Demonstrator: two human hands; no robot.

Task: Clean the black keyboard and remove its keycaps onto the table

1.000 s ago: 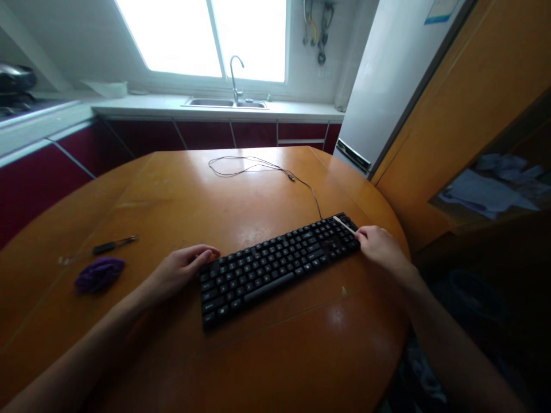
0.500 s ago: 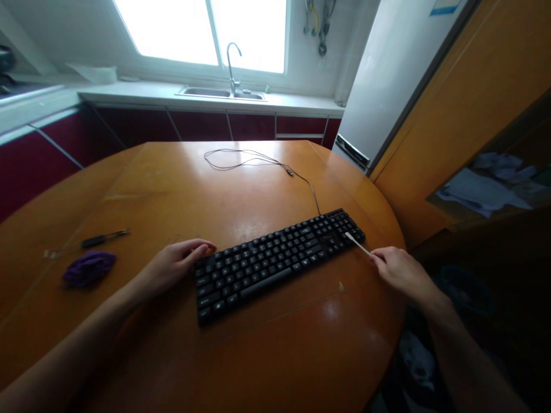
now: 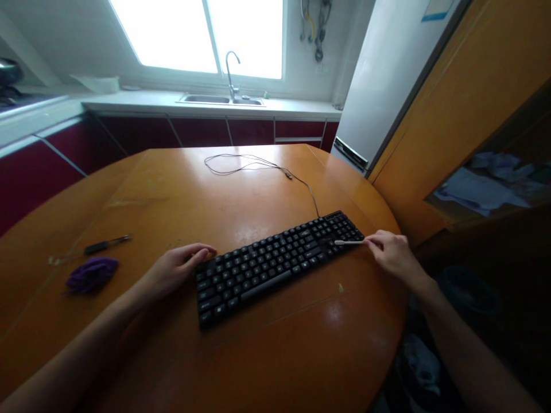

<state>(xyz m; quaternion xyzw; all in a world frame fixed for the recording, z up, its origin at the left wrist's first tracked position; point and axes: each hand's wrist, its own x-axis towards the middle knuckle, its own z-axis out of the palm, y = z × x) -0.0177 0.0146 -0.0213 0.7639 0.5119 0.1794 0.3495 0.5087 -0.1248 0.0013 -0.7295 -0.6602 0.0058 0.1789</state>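
Kitchen setting: bright window (image 3: pixel 253 34) behind, steel sink (image 3: pixel 206 99) below it, tall pale fridge (image 3: pixel 374 80) at right rear. Rounded wooden desk (image 3: pixel 275 361) in front, glossy, worn in patches.

Black keyboard (image 3: pixel 267 273) lies aslant on the desk between the two hands, its right end farther off. Thin dark cable (image 3: pixel 310 191) leaves its back edge and loops toward the far rim.

Right hand (image 3: pixel 394 252) just off the keyboard's right end. Fingers pinched closed on a white swab-like stick (image 3: pixel 349 242), held nearly level; tip over the keys at that end. Contact with the keys: cannot tell.

Left hand (image 3: pixel 172 269) at the keyboard's far left corner, fingers loosely bent, thumb near forefinger. Gripping the edge or merely resting: cannot tell.

Farther left on the desk: crumpled purple cloth (image 3: pixel 92 275), and just beyond it a dark-handled tool (image 3: pixel 97 248).
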